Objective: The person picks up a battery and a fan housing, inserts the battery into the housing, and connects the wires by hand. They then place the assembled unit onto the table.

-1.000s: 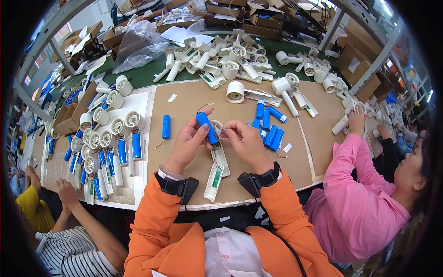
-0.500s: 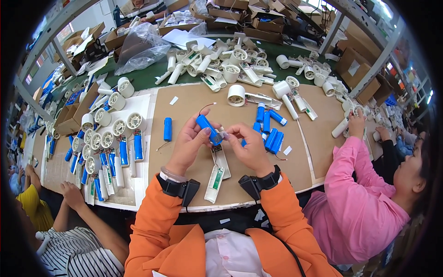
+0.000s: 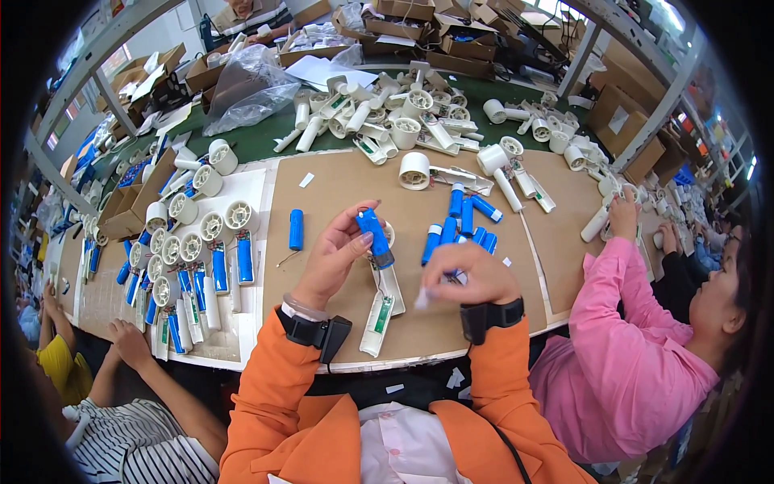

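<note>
My left hand (image 3: 329, 262) is closed round a blue cylindrical battery pack (image 3: 373, 234), tilted, with a dark grey patch at its lower end. My right hand (image 3: 477, 273) is apart from it, to the right, blurred by motion. A small white scrap (image 3: 422, 298), also smeared, hangs at its pinched fingertips. Below the battery lies an opened white plastic housing (image 3: 378, 316) with a green circuit board in its handle; the battery and my left hand partly cover its round head. Several blue battery packs (image 3: 434, 242) lie just beyond my right hand, partly hidden by it.
One blue battery pack (image 3: 296, 230) lies left of my hands. Assembled white housings with batteries (image 3: 190, 246) crowd the left side. White housing parts (image 3: 407, 133) are heaped at the back. Co-workers sit on both sides, one in a pink sleeve (image 3: 617, 282) at right.
My right hand has pulled away from the battery pack, rightward and toward me, with a white scrap at its fingers. My left hand still holds the battery, now more upright.
</note>
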`<state>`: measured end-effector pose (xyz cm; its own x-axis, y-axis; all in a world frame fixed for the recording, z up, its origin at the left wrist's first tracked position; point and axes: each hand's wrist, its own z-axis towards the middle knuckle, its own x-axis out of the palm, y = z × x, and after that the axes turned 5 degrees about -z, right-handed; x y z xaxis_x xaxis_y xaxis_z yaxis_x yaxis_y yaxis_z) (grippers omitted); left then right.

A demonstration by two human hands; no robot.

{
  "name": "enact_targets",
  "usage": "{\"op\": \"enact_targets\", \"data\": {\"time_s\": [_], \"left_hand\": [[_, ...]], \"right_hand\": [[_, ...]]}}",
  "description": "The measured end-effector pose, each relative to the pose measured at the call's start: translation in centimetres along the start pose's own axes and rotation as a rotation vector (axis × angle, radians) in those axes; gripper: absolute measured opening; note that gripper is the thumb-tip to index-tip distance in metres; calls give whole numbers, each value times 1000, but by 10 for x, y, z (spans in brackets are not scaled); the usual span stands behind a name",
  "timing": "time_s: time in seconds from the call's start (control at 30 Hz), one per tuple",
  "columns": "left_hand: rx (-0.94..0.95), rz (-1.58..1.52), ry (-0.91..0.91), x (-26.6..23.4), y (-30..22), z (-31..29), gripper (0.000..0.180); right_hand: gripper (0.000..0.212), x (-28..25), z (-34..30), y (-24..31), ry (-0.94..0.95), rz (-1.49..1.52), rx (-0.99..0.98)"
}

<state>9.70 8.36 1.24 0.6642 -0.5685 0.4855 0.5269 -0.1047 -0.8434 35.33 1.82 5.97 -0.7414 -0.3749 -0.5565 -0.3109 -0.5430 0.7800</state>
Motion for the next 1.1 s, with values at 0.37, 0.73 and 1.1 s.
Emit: {"op": "enact_targets", "data": {"time_s": [0.37, 0.73, 1.1], "left_hand": [[-106, -129, 101, 15, -7, -3, 75], [-220, -148, 265, 20, -1, -7, 87], [-199, -182, 204, 19, -3, -4, 89]], "right_hand": [[69, 21, 28, 28, -327, -377, -165], [69, 28, 37, 15, -257, -552, -167], [68, 23, 28, 13, -228, -486, -169]]}}
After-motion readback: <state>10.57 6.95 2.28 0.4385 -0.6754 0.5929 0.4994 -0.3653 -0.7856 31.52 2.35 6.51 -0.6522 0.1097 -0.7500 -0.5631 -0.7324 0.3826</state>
